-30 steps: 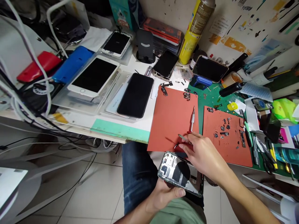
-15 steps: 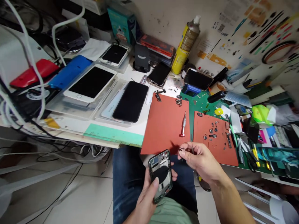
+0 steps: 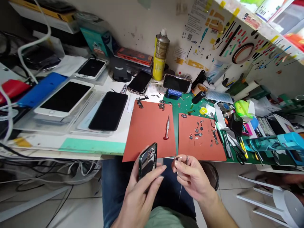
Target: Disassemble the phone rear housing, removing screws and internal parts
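Note:
My left hand (image 3: 140, 193) grips an opened phone housing (image 3: 148, 163) above my lap, tilted so that its inside faces right; thumb and forefinger reach out past its edge. Just to the right, my right hand (image 3: 192, 175) pinches a small dark and metallic part (image 3: 177, 159) between thumb and fingertips. A thin metal tool (image 3: 180, 192) also sticks out below that hand; its kind is unclear. Behind the hands, a screwdriver (image 3: 167, 128) with a red end lies on the left orange mat (image 3: 149, 133). Several tiny phone parts (image 3: 199, 135) are scattered over the right orange mat (image 3: 187, 152).
Left on the bench are a black phone (image 3: 109, 110) and a white phone (image 3: 66, 96) on plastic cases. A yellow spray can (image 3: 159, 58) stands at the wall. Right are scissors (image 3: 237, 152), pens and a blue bottle (image 3: 263, 144). A white stool (image 3: 282, 199) stands lower right.
My view has swung right and up. The phone housing has turned from facing me to nearly edge-on, and my left thumb and forefinger now extend towards my right hand, which keeps its pinch.

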`<control>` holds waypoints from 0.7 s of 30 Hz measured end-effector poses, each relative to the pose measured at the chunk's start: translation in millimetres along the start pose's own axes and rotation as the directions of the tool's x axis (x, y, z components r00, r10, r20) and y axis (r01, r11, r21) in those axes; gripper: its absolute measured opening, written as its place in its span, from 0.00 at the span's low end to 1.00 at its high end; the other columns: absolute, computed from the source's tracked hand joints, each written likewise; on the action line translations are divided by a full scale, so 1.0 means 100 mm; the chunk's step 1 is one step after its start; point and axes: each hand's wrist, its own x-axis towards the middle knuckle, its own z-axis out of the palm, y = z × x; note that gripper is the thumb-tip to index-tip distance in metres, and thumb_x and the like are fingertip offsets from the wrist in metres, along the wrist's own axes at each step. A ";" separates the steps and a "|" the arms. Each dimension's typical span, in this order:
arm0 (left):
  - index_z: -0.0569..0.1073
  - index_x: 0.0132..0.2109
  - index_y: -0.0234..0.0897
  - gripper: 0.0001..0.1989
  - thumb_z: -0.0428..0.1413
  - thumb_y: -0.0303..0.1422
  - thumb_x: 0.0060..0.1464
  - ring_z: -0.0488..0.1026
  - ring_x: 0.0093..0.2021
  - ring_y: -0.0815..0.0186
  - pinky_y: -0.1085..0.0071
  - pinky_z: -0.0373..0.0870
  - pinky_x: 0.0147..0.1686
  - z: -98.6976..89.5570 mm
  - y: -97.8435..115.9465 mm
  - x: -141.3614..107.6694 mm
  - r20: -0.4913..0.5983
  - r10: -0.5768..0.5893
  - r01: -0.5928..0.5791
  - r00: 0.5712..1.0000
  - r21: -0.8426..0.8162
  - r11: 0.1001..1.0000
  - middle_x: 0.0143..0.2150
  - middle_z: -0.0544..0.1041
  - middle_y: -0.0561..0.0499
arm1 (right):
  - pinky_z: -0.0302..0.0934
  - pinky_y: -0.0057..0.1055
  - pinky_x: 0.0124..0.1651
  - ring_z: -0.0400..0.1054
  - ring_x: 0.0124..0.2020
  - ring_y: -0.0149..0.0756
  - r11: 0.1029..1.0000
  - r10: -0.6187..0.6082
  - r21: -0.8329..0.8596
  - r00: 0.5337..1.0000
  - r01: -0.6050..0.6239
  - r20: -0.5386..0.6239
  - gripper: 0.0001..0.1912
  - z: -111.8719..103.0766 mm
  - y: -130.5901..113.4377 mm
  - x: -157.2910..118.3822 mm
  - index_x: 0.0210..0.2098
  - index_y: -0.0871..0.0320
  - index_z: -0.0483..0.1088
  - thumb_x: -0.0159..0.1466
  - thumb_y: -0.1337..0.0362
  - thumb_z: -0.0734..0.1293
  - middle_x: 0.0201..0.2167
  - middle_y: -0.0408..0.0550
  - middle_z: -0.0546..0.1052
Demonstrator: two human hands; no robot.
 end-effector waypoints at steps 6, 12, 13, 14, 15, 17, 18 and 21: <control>0.86 0.49 0.53 0.08 0.66 0.41 0.63 0.82 0.51 0.59 0.63 0.82 0.53 0.13 0.25 0.23 0.048 -0.192 0.195 0.980 -0.056 0.979 0.49 0.87 0.51 | 0.52 0.22 0.24 0.55 0.21 0.22 0.804 -0.541 -0.432 0.805 0.410 -0.242 0.07 0.09 0.20 -0.15 0.33 0.58 0.81 0.67 0.63 0.78 0.23 0.40 0.74; 0.87 0.47 0.51 0.07 0.65 0.40 0.64 0.81 0.50 0.60 0.67 0.78 0.52 0.26 0.31 0.29 0.102 -0.309 0.322 0.945 -0.153 0.934 0.46 0.87 0.52 | 0.62 0.24 0.26 0.67 0.23 0.26 0.289 -0.879 -0.799 0.476 0.527 -0.004 0.06 0.15 0.23 -0.19 0.37 0.55 0.78 0.69 0.72 0.72 0.29 0.42 0.80; 0.87 0.46 0.51 0.07 0.65 0.40 0.64 0.81 0.49 0.60 0.68 0.78 0.51 0.28 0.32 0.30 0.110 -0.314 0.329 0.943 -0.163 0.930 0.45 0.88 0.52 | 0.64 0.24 0.27 0.68 0.24 0.26 0.259 -0.889 -0.809 0.458 0.527 0.014 0.07 0.15 0.23 -0.19 0.38 0.55 0.78 0.69 0.73 0.72 0.30 0.42 0.80; 0.87 0.46 0.50 0.07 0.64 0.40 0.65 0.81 0.48 0.60 0.68 0.78 0.50 0.29 0.32 0.31 0.119 -0.316 0.333 0.941 -0.167 0.928 0.44 0.88 0.52 | 0.64 0.23 0.28 0.69 0.25 0.26 0.243 -0.893 -0.814 0.448 0.528 0.024 0.07 0.14 0.24 -0.19 0.39 0.55 0.77 0.69 0.73 0.72 0.31 0.42 0.80; 0.87 0.45 0.50 0.07 0.64 0.39 0.65 0.81 0.48 0.60 0.68 0.77 0.49 0.30 0.33 0.33 0.130 -0.316 0.335 0.940 -0.166 0.928 0.44 0.88 0.52 | 0.65 0.23 0.28 0.70 0.25 0.27 0.235 -0.894 -0.815 0.447 0.530 0.033 0.07 0.13 0.24 -0.19 0.39 0.55 0.77 0.69 0.74 0.71 0.31 0.42 0.81; 0.88 0.45 0.51 0.07 0.63 0.40 0.65 0.81 0.47 0.60 0.68 0.77 0.49 0.31 0.34 0.35 0.145 -0.312 0.333 0.939 -0.153 0.931 0.43 0.88 0.53 | 0.65 0.23 0.29 0.70 0.26 0.27 0.242 -0.884 -0.812 0.465 0.531 0.040 0.07 0.10 0.23 -0.20 0.40 0.54 0.77 0.70 0.73 0.71 0.31 0.42 0.80; 0.88 0.45 0.51 0.07 0.64 0.40 0.65 0.81 0.47 0.59 0.68 0.76 0.49 0.31 0.34 0.37 0.152 -0.308 0.329 0.939 -0.144 0.933 0.43 0.88 0.53 | 0.65 0.24 0.28 0.70 0.25 0.27 0.260 -0.875 -0.809 0.482 0.527 0.033 0.07 0.08 0.22 -0.21 0.40 0.54 0.77 0.70 0.73 0.71 0.31 0.42 0.80; 0.88 0.45 0.51 0.07 0.64 0.41 0.65 0.80 0.47 0.59 0.68 0.76 0.48 0.32 0.36 0.41 0.183 -0.297 0.322 0.937 -0.128 0.938 0.44 0.88 0.53 | 0.63 0.24 0.24 0.65 0.23 0.26 0.349 -0.825 -0.786 0.565 0.511 0.001 0.08 0.00 0.17 -0.26 0.48 0.55 0.78 0.71 0.70 0.71 0.35 0.45 0.81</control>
